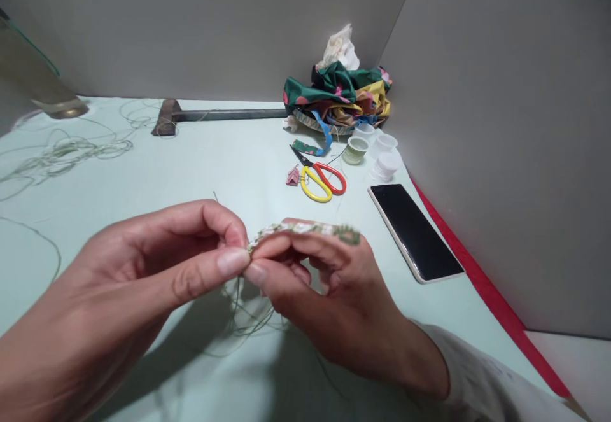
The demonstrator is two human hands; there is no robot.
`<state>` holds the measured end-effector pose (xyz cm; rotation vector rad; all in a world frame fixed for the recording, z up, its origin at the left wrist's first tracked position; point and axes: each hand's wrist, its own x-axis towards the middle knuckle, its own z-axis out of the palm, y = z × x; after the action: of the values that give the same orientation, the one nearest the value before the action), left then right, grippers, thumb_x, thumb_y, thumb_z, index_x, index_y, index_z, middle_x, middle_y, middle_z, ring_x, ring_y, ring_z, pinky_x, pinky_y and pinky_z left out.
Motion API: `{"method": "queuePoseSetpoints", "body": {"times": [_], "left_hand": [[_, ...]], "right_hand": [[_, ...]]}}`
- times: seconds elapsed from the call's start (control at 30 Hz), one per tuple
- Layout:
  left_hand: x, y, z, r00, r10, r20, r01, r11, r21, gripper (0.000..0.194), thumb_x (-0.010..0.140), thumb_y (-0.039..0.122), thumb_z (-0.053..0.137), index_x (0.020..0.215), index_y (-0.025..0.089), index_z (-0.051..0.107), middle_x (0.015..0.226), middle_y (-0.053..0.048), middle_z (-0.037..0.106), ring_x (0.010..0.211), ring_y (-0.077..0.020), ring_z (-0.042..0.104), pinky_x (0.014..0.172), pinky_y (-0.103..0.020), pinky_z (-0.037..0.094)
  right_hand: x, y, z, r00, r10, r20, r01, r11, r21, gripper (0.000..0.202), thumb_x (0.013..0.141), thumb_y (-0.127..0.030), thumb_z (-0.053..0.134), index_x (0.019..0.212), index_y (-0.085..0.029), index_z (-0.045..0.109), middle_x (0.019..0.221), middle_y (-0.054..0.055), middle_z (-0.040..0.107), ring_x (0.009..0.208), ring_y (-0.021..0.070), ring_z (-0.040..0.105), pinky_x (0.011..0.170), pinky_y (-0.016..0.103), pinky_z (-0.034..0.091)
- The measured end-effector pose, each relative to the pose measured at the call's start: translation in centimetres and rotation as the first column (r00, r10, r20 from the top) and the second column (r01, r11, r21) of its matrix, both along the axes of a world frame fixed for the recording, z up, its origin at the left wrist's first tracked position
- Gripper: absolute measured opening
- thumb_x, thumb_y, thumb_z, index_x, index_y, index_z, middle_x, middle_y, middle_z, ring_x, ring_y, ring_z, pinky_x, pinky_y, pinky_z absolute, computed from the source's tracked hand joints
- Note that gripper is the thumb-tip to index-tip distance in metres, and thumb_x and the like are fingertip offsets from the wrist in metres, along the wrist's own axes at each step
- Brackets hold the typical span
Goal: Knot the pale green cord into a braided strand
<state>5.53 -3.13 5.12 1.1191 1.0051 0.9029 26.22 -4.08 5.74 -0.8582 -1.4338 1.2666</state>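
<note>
A narrow green and white woven band lies across the back of the fingers of my right hand. The thumb and index finger of that hand pinch the band near its left end. My left hand closes thumb and index finger on the same end, its fingertips touching those of the right. Loose green cords hang in loops beneath the hands over the pale table. What lies exactly between the fingertips is too small to tell.
Scissors with red and yellow handles lie ahead beside a pink clip. Thread spools, a phone and bunched fabric are at the right. A hammer lies at the back; tangled cord spreads left.
</note>
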Motion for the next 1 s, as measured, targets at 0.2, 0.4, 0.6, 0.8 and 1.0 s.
{"method": "queuePoseSetpoints", "body": {"times": [0.2,0.4,0.6,0.8,1.0], "left_hand": [[1.0,0.2,0.2,0.997,0.000,-0.081,0.003,0.999,0.032,0.022,0.088,0.051,0.088,0.087,0.030,0.080,0.082,0.001,0.073,0.084,-0.0186,0.064,0.071,-0.019,0.057],[1.5,0.6,0.1,0.995,0.013,-0.098,-0.007,0.999,0.054,0.030,0.083,0.057,0.091,0.082,0.029,0.081,0.072,-0.001,0.066,0.069,-0.0178,0.057,0.056,-0.020,0.056],[1.3,1.0,0.3,0.993,-0.014,-0.118,0.024,0.996,0.083,0.021,0.083,0.049,0.092,0.083,0.029,0.086,0.072,-0.001,0.072,0.069,-0.0162,0.061,0.058,-0.017,0.055],[1.5,1.5,0.6,0.992,-0.095,-0.079,0.101,0.992,0.073,0.008,0.084,0.038,0.089,0.081,0.031,0.085,0.069,0.002,0.069,0.065,-0.0136,0.059,0.054,-0.015,0.052],[0.6,1.4,0.4,0.982,-0.098,-0.163,0.120,0.984,0.130,0.012,0.089,0.037,0.082,0.079,0.032,0.082,0.068,0.004,0.063,0.064,-0.0141,0.052,0.054,-0.016,0.050]], "right_hand": [[0.1,0.5,-0.5,0.997,-0.021,0.073,0.015,0.997,0.079,0.024,0.088,-0.009,0.072,0.068,-0.021,0.068,0.069,-0.004,0.066,0.062,0.0102,0.054,0.061,0.025,0.047],[0.2,0.4,-0.9,0.993,-0.049,0.112,0.035,0.991,0.128,0.019,0.088,-0.009,0.068,0.071,-0.018,0.070,0.069,-0.005,0.065,0.061,0.0077,0.053,0.060,0.021,0.046],[0.3,0.4,-1.0,0.986,-0.050,0.159,0.034,0.994,0.107,0.018,0.090,-0.010,0.067,0.073,-0.018,0.069,0.068,-0.006,0.062,0.061,0.0074,0.052,0.061,0.021,0.045],[0.8,0.5,-0.8,0.986,0.028,0.165,-0.053,0.987,0.151,0.028,0.097,-0.013,0.064,0.072,-0.020,0.056,0.073,-0.004,0.060,0.067,0.0088,0.053,0.066,0.023,0.045],[1.2,1.0,-0.9,0.987,0.156,0.047,-0.154,0.987,-0.046,0.021,0.097,-0.021,0.069,0.077,-0.020,0.063,0.077,-0.004,0.063,0.070,0.0107,0.053,0.068,0.026,0.046]]}}
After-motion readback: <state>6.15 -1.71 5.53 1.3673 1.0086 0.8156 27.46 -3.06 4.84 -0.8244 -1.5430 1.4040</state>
